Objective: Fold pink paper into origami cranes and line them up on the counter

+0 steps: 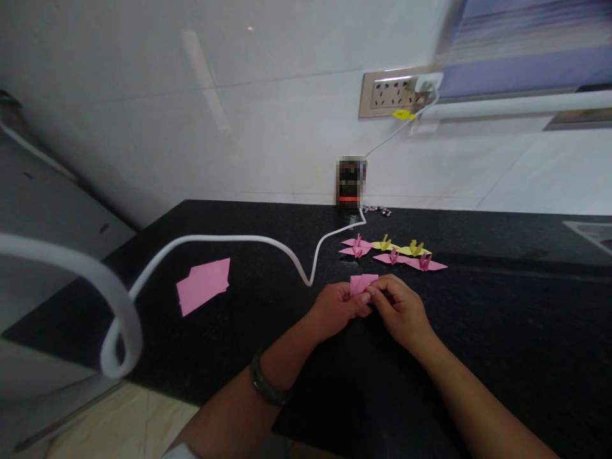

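My left hand (337, 309) and my right hand (400, 312) meet over the black counter (502, 319), both pinching a small folded pink paper (362, 283) between their fingertips. The paper rests on or just above the counter; its lower part is hidden by my fingers. A dark band circles my left wrist. Just beyond the hands lie several finished paper cranes (392, 252), some pink, some yellow, in a loose row.
A stack of flat pink sheets (203, 285) lies to the left on the counter. A white cable (229, 240) curves across the counter up to a wall socket (399, 92). A small dark object (350, 183) stands against the wall. The counter's edge runs at lower left.
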`<state>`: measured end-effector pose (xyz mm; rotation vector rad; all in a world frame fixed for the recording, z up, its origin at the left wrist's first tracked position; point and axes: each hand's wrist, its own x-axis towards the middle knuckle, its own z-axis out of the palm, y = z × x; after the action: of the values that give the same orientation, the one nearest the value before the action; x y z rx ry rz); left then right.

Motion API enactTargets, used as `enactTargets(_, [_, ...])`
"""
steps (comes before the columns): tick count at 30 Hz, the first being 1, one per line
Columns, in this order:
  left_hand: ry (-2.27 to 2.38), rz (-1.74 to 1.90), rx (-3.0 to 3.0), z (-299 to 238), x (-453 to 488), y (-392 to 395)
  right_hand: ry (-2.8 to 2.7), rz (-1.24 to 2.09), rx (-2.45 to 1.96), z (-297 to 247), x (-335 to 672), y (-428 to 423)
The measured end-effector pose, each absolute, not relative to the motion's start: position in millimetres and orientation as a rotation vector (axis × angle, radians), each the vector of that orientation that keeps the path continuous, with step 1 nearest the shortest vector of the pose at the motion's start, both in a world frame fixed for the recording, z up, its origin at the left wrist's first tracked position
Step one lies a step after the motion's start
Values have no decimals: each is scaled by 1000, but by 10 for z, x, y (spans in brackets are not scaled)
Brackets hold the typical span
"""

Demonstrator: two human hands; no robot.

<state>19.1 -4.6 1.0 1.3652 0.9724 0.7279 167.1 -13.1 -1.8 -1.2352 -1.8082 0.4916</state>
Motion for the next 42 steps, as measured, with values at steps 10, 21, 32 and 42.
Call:
enactTargets(10, [983,719,1353,15,195,-42,-1791,547,-1223,-40,1666,-135])
enactTargets(21, [972,716,1272,27,189,-42,-1739,591,-1294,-48,1649,-166])
enactTargets(32, [986,724,1302,35,185,-45,-1400,935,-1133,-133,1613,-115])
enactTargets(42, [1045,759,1445,-5,163,-39,-1414,931,-1135,-99,1621,-146])
